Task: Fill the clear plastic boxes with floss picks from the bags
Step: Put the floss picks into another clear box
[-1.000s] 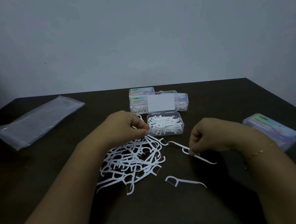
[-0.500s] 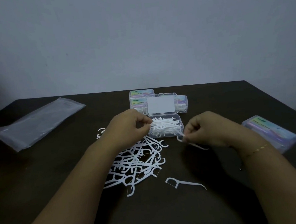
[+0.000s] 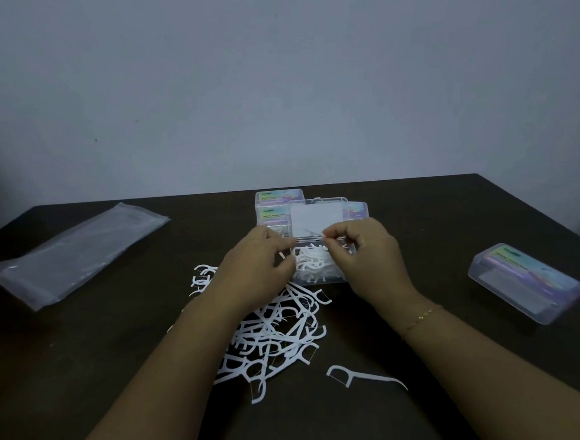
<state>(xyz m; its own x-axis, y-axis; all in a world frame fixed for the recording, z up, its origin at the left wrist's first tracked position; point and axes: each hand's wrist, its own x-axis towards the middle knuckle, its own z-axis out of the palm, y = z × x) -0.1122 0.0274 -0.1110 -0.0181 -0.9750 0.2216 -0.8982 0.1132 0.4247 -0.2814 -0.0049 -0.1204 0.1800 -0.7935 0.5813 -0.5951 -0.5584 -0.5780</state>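
Note:
An open clear box (image 3: 349, 250) partly filled with white floss picks stands mid-table, its lid (image 3: 316, 218) upright behind. My right hand (image 3: 367, 259) is over the box and pinches a floss pick (image 3: 312, 233) at its fingertips in front of the lid. My left hand (image 3: 251, 270) is at the box's left edge, fingers curled, with a white bit of a floss pick (image 3: 281, 255) showing between them. A loose pile of floss picks (image 3: 283, 337) lies under and in front of my left wrist. A single floss pick (image 3: 365, 377) lies apart, nearer to me.
A flat clear plastic bag (image 3: 74, 252) lies at the left. Closed labelled boxes (image 3: 278, 201) stand behind the open one, and another closed box (image 3: 526, 282) lies at the right. The dark table (image 3: 454, 229) ends at a wall.
My right hand lifted a floss pick from the table and carried it up over the open box. My left hand moved from the pile to the box's left edge.

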